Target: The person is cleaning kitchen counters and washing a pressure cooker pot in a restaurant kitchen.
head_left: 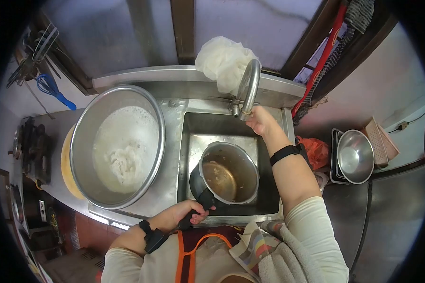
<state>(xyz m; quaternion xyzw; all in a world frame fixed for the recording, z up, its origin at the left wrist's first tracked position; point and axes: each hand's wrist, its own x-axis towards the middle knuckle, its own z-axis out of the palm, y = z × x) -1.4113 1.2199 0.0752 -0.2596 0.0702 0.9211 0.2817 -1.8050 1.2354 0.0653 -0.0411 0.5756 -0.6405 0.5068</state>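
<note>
A deep metal pot with brownish residue inside sits tilted in the sink. My left hand is closed around its black handle, at the sink's front edge. My right hand reaches to the faucet, with its fingers closed at the end of the curved metal spout. Part of those fingers is hidden. No water stream is visible from the spout.
Left of the sink stands a large metal basin of cloudy, foamy water with a whitish mass in it. A whitish plastic bag hangs behind the faucet. At right are a metal bowl and a red bag.
</note>
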